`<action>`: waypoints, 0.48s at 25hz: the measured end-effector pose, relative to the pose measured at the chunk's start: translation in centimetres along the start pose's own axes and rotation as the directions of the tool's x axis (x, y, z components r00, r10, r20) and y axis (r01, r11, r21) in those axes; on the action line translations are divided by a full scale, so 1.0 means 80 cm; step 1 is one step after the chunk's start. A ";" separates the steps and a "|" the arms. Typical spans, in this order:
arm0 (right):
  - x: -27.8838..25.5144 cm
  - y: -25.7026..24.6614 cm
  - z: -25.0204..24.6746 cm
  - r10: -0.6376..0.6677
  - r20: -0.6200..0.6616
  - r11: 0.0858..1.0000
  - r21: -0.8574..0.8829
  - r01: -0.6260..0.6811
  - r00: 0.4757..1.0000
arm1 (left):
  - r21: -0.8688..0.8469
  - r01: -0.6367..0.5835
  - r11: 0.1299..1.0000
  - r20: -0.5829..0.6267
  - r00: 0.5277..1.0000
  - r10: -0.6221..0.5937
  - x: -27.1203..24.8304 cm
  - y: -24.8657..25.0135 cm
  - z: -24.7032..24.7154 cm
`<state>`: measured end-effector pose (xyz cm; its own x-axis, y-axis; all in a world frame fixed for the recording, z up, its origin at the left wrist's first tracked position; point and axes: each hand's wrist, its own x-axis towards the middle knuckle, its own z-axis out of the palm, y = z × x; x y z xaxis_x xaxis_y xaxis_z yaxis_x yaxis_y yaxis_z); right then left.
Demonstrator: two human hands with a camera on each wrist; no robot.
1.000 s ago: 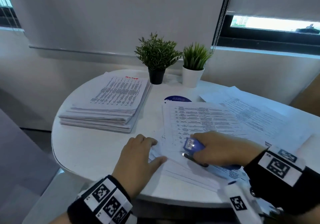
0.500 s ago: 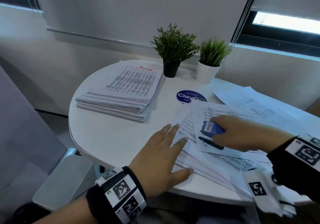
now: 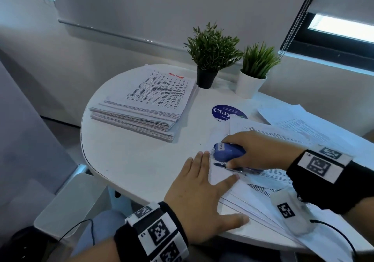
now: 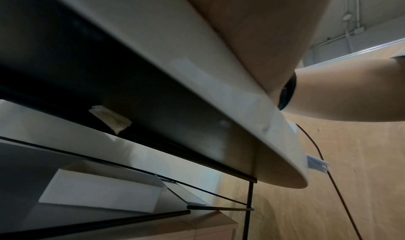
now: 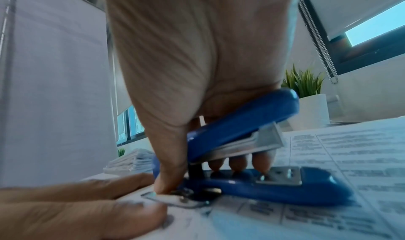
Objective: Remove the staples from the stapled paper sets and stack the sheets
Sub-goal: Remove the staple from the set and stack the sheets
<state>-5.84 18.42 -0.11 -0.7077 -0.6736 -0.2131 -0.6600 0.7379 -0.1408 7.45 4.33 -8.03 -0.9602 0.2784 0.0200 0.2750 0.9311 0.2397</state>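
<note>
On the white round table (image 3: 129, 160), several printed paper sets (image 3: 253, 197) lie fanned out at the near edge. My left hand (image 3: 218, 186) lies flat with spread fingers on their left corner. My right hand (image 3: 230, 154) grips a blue stapler (image 3: 222, 149) just beyond the left fingertips. In the right wrist view the stapler (image 5: 241, 139) rests on the top sheet, and the metal tab (image 5: 175, 198) at its rear end lies on the paper corner beside the left fingers (image 5: 87, 209). No staple can be made out. A tall pile of sheets (image 3: 149, 103) sits at the far left.
Two potted plants (image 3: 210, 55) (image 3: 255, 69) stand at the table's back edge by the wall. A blue round sticker (image 3: 226, 111) is on the tabletop. Loose printed sheets (image 3: 299, 124) spread to the right. A grey chair seat (image 3: 66, 201) stands below the table's left edge.
My left hand went from loosely curled beside the papers to flat on their corner. My right hand has brought the stapler's rear end close to the left fingertips. The head view swung left.
</note>
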 end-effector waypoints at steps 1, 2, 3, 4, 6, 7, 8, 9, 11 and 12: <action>0.002 0.000 0.003 0.002 -0.005 1.000 -0.008 -0.002 1.000 | -0.003 0.005 1.000 -0.006 1.000 -0.005 0.000 0.000 0.000; 0.004 -0.001 0.006 0.007 -0.018 1.000 -0.020 -0.008 1.000 | -0.004 0.009 1.000 -0.011 1.000 -0.009 0.001 0.000 0.000; 0.007 -0.002 0.008 0.012 -0.030 1.000 -0.025 -0.013 0.999 | -0.005 0.013 1.000 -0.015 1.000 -0.013 0.001 0.000 0.001; 0.009 -0.004 0.009 0.015 -0.037 1.000 -0.019 -0.016 0.999 | -0.005 0.015 1.000 -0.017 1.000 -0.015 0.001 0.001 0.001; 0.014 -0.006 0.011 0.025 -0.021 1.000 0.015 -0.025 0.999 | -0.009 0.018 1.000 -0.016 1.000 -0.018 0.001 0.001 0.001; 0.016 -0.006 0.010 0.035 -0.001 0.999 0.029 -0.035 0.999 | -0.009 0.018 1.000 -0.018 1.000 -0.018 0.001 0.002 0.001; 0.017 -0.007 0.010 0.049 0.020 0.998 0.040 -0.050 0.999 | -0.008 0.018 1.000 -0.021 1.000 -0.018 0.001 0.002 0.002; 0.019 -0.007 0.009 0.068 0.036 0.996 0.051 -0.070 0.997 | -0.004 0.017 1.000 -0.024 1.000 -0.017 0.002 0.002 0.002; 0.021 -0.006 0.008 0.107 0.047 0.991 0.076 -0.111 0.993 | 0.006 0.014 1.000 -0.025 1.000 -0.014 0.002 0.001 0.002; 0.022 -0.006 0.008 0.123 0.047 0.988 0.087 -0.126 0.991 | 0.009 0.013 1.000 -0.024 1.000 -0.013 0.003 0.001 0.001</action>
<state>-6.63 16.92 -1.05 -0.7708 -0.5754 -0.2736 -0.5408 0.8179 -0.1966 7.28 4.51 -8.10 -0.9646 0.2607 0.0398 0.2627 0.9367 0.2315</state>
